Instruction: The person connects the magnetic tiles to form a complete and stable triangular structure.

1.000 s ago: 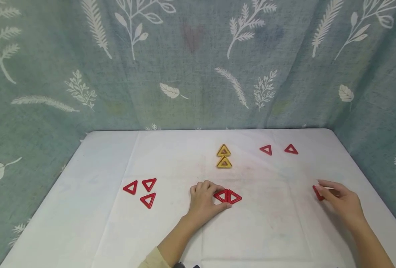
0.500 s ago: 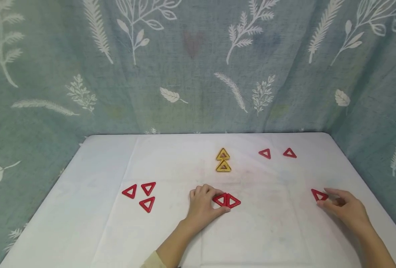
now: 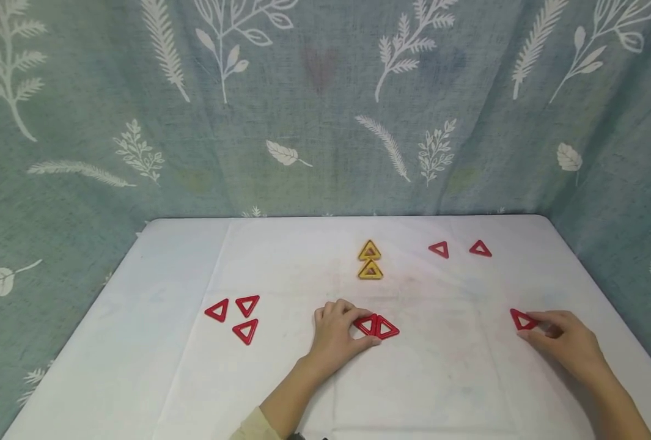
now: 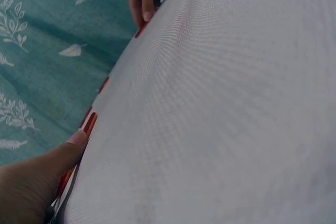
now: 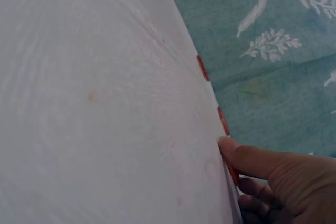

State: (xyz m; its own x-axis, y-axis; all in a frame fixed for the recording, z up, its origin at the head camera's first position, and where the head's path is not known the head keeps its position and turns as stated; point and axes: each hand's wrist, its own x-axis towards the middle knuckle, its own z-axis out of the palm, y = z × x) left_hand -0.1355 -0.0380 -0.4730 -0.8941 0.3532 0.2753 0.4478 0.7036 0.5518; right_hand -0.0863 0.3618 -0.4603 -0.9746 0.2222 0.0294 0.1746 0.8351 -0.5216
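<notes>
Near the middle of the table, my left hand [image 3: 333,333] pinches a red triangle frame [image 3: 375,326] between thumb and forefinger. A second red triangle frame [image 3: 394,330] lies edge to edge with it on the right. Over at the right side, my right hand [image 3: 570,342] pinches another red triangle frame [image 3: 514,313] by thumb and fingers, at or just above the cloth; I cannot tell which. The right wrist view shows that thumb [image 5: 241,156] against the edge of the red piece [image 5: 232,172]. The other fingers there are partly hidden.
Two yellow triangles [image 3: 370,277] stand one behind the other at the back middle. Two red triangles, one pointing left [image 3: 445,250] and one pointing up [image 3: 480,252], lie at the back right. A loose group of 3 red triangles [image 3: 252,330] is at left. A leaf-patterned curtain [image 3: 325,153] borders the table.
My right hand has shifted slightly down and turned the red triangle from steeply tilted to flatter, with its hole now showing. The left hand and its pair have stayed in place.
</notes>
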